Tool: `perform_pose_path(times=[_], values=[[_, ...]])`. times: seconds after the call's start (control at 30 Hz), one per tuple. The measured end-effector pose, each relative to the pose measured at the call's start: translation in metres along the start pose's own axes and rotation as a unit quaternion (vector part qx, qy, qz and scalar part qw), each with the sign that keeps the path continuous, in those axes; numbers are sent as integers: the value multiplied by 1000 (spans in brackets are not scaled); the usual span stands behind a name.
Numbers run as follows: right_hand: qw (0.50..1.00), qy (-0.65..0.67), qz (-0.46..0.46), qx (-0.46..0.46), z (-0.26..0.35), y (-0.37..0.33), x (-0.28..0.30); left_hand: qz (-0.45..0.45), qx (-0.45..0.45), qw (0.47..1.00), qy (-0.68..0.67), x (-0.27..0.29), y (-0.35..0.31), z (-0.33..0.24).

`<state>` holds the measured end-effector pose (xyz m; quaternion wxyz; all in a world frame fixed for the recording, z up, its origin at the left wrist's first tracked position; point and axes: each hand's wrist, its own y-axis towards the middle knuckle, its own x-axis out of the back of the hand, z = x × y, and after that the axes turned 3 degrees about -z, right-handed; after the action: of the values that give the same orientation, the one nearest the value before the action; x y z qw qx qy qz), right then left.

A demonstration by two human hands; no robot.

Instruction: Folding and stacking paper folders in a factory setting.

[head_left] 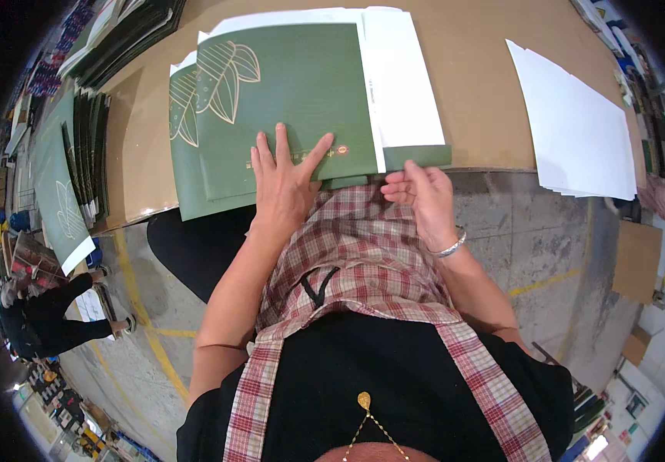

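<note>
A dark green printed card sheet with gold leaf outlines lies on the table's near edge, over other green and white sheets. My left hand presses on it with spread fingers, near its lower edge. To the right, a white panel sticks out from under it, with a narrow green flap at its near end. My right hand, a silver bracelet on its wrist, is at that flap. Its fingers are curled together and one tip overlaps the flap's edge; whether they pinch it is hidden.
Brown board covers the table. On the right lies a stack of white sheets, reaching past the edge. Folded green card pieces stand at the left, with another pile behind. A person in black is at the far left.
</note>
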<state>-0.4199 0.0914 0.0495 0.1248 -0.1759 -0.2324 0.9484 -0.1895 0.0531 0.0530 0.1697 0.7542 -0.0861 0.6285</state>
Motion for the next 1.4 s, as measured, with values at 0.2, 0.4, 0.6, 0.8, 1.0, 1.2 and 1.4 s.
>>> perform_pose_path(times=[0.2,0.4,0.6,0.8,1.0,1.2,1.4], values=[[995,-44,-85,23,5,0,0,-23,-35,999,-3,-11,13,-6],[960,-224,-134,99,7,3,0,-45,-21,994,-101,-3,17,-13],[726,-475,-125,482,-6,15,-12,-63,-25,992,-103,-2,20,-12],[566,-652,-27,504,-6,25,-7,-93,-22,988,-118,-6,21,-8],[869,-338,19,361,13,53,-11,-99,-22,991,-88,-10,20,-5],[648,-601,43,466,8,57,-28,-126,1,978,-166,-10,21,-4],[674,-499,100,536,6,45,-16,-120,9,984,-130,-12,23,-5]])
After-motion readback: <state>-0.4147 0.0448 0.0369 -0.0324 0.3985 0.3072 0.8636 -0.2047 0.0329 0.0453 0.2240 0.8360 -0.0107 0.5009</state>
